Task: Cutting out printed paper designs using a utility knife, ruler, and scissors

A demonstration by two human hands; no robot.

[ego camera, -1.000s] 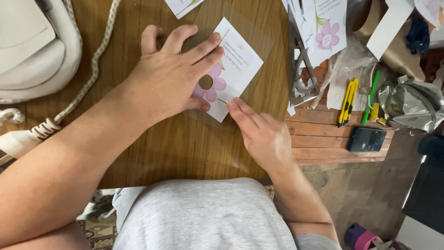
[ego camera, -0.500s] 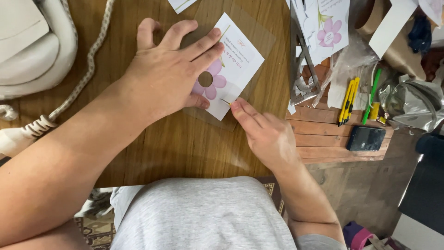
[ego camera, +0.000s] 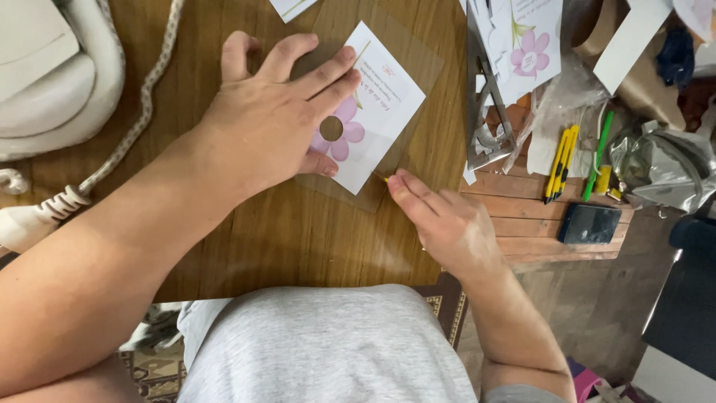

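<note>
So the left hand [ego camera: 272,123] is spread out flat, fingers wide, pinning down a small white paper card with a pink flower printed on it and a round hole punched through the flower's middle [ego camera: 371,104], and that card sits under or inside a clear plastic sheet [ego camera: 414,67] on the brown wooden tabletop [ego camera: 283,239]. The right hand [ego camera: 444,224] is curled narrow, fingertips pinched at the sheet's lower corner, with something thin and yellowish poking out at the tips. I honestly can't tell what it is or how firmly it's gripped, maybe a blade tip, maybe not. My worry: if that is something sharp, the left thumb and little finger sit just beside where the right fingertips are working, so a slip toward the left hand looks like the obvious way to get nicked. The plastic also looks slick on that wood, so if the palm lets up at all I'd guess the card skews under the sheet and ends up crooked. Further out, the right side is cluttered: a folded metal tool [ego camera: 488,112], more flower cards [ego camera: 526,45], two yellow utility knives [ego camera: 558,164], a green pen [ego camera: 595,153] and a dark phone [ego camera: 589,224] lying near the table's edge. An elbow swinging out could knock that phone off. On the left there's a white bag with a rope strap [ego camera: 45,82], well apart from the work.
</note>
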